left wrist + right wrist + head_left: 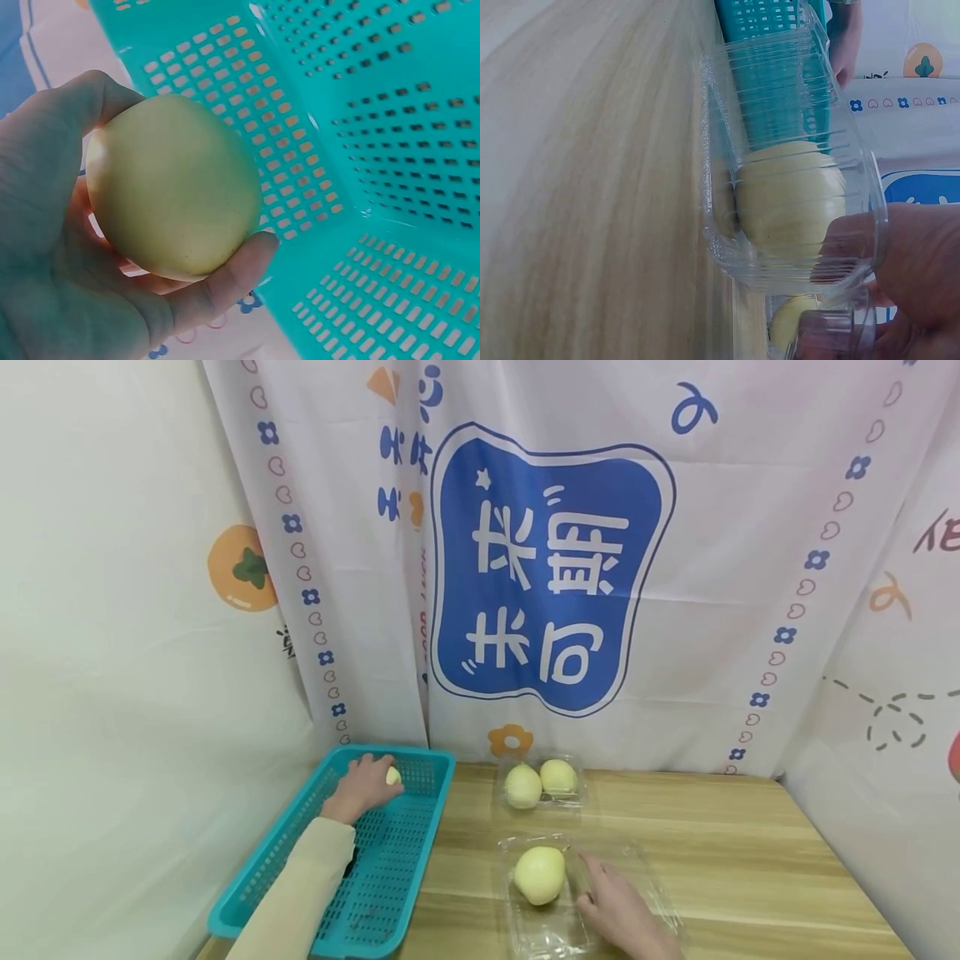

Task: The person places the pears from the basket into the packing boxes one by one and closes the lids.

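My left hand (363, 789) is over the far end of a teal plastic basket (444, 785). It grips a pale yellow pear (174, 187), thumb and fingers curved around its sides. On the table to the right, an opened clear plastic box (551, 939) has one pear (540, 875) inside, its stem toward the right. My right hand (622, 906) pinches the right side of that box, where the lid joins. In the right wrist view the fingers (847, 244) show partly through the clear wall.
Farther back, by the hanging cloth (697, 718), stands another clear box (566, 800) with two pears (522, 787). A small dark object (351, 862) lies in the basket, partly hidden by the left sleeve. The wooden table (750, 860) extends to the right.
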Motion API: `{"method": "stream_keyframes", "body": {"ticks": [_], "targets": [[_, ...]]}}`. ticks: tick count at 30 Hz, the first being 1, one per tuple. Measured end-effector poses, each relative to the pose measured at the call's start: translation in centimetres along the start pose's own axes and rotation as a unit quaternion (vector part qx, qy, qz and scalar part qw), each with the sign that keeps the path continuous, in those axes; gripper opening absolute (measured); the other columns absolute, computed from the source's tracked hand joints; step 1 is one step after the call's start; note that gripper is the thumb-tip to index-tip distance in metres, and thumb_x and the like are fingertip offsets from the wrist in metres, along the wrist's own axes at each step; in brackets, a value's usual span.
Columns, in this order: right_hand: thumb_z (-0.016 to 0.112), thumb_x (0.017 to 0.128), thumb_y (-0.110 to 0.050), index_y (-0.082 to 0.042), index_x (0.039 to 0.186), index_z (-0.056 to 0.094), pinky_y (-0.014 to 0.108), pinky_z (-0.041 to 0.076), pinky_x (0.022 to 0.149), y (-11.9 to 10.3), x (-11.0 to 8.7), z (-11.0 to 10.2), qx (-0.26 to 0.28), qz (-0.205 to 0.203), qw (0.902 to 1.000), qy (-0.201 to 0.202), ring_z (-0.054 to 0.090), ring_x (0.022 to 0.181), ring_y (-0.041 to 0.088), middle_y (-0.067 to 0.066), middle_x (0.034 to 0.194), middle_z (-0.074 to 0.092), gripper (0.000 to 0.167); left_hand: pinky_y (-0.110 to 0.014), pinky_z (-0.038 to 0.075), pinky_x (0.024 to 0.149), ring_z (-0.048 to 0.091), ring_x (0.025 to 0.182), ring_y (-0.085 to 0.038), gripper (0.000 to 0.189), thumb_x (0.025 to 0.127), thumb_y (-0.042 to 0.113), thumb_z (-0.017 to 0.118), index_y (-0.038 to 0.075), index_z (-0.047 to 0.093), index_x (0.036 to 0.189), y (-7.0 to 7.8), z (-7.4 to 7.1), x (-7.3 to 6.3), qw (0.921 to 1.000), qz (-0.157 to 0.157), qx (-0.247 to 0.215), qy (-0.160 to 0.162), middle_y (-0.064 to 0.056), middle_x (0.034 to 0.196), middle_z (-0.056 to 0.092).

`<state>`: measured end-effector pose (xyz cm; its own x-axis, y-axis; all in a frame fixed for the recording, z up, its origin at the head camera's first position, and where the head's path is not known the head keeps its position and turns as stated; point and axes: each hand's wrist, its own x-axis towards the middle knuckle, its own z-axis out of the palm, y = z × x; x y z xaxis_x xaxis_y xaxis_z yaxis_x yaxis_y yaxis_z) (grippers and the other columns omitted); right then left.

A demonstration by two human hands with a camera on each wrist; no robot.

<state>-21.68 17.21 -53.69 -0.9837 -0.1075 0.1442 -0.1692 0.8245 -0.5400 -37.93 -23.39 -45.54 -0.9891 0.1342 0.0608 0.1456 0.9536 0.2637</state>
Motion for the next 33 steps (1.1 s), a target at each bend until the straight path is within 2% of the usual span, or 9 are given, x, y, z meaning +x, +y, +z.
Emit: {"method": "stream_keyframes", "body": {"ticks": [7,14,24,29,33], "targets": [[0.067,0.079,-0.013,-0.004,0.144,0.043,0.057,0.049,0.098,0.2,-0.2,0.2,0.004,-0.005,1.0000,-0.001,0.057,0.121,0.042,0.026,0.135,0.056,0.070,-0.046,0.047,0.065,0.047,0.104,-0.038,0.057,0.085,0.036,0.064,0.011,0.054,0.135,1.4,-0.1,-0.6,0.9997,0.010,0.000,0.022,-0.023,0.126,0.052],[0.066,0.080,-0.014,-0.004,0.144,0.044,0.056,0.049,0.098,0.3,-0.3,0.3,0.003,-0.009,0.9999,-0.005,0.056,0.122,0.043,0.028,0.135,0.055,0.068,-0.042,0.045,0.063,0.048,0.100,-0.036,0.057,0.083,0.035,0.064,0.011,0.055,0.135,3.3,-0.8,-1.7,0.9991,0.018,-0.006,0.038,-0.022,0.124,0.054],[0.066,0.080,-0.015,-0.002,0.143,0.044,0.056,0.049,0.099,0.3,-0.5,0.4,0.002,-0.009,0.9999,-0.008,0.056,0.122,0.043,0.027,0.136,0.055,0.068,-0.035,0.041,0.062,0.047,0.094,-0.030,0.057,0.083,0.033,0.066,0.012,0.056,0.135,6.3,-2.1,-2.5,0.9982,0.034,-0.025,0.042,-0.017,0.118,0.057],[0.067,0.079,-0.014,-0.001,0.142,0.045,0.055,0.051,0.096,0.1,-0.1,0.2,0.000,-0.008,0.9999,-0.008,0.061,0.113,0.036,0.027,0.134,0.056,0.067,-0.035,0.042,0.062,0.047,0.094,-0.030,0.056,0.083,0.032,0.065,0.013,0.056,0.135,7.8,-2.9,-2.8,0.9976,0.039,-0.027,0.051,-0.018,0.121,0.056],[0.067,0.079,-0.013,-0.002,0.142,0.045,0.055,0.051,0.095,-0.1,0.1,0.0,-0.002,-0.006,1.0000,-0.007,0.062,0.112,0.036,0.027,0.132,0.058,0.067,-0.036,0.042,0.061,0.048,0.096,-0.030,0.055,0.083,0.031,0.064,0.015,0.056,0.135,8.8,-3.3,-3.3,0.9974,0.038,-0.028,0.054,-0.018,0.124,0.055]]}}
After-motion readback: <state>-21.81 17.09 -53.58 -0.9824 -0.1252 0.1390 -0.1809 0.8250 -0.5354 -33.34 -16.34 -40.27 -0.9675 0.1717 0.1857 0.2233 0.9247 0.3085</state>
